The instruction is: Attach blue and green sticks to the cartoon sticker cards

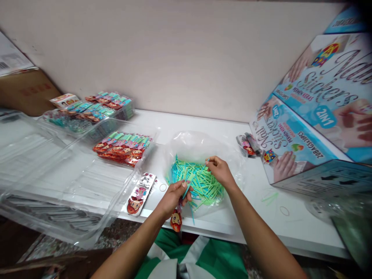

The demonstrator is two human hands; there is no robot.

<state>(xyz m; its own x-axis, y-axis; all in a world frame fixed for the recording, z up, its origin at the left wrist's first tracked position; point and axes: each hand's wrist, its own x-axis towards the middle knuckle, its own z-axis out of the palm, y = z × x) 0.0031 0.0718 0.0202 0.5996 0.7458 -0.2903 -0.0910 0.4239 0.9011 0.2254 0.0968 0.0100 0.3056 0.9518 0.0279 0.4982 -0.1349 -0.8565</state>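
Note:
A clear plastic bag lies open on the white table, full of thin green and blue sticks. My left hand, at the bag's near left edge, is closed on a small packet with a red-haired cartoon figure and on a few sticks. Over the bag's right side, my right hand pinches a blue stick between thumb and fingertips. A flat silver packet with the same figure lies left of my left hand.
Clear plastic trays cover the left side, with stacked cartoon packets in one. Filled containers stand behind. Large blue boxes fill the right. Dark packets, loose green sticks and a rubber band lie nearby.

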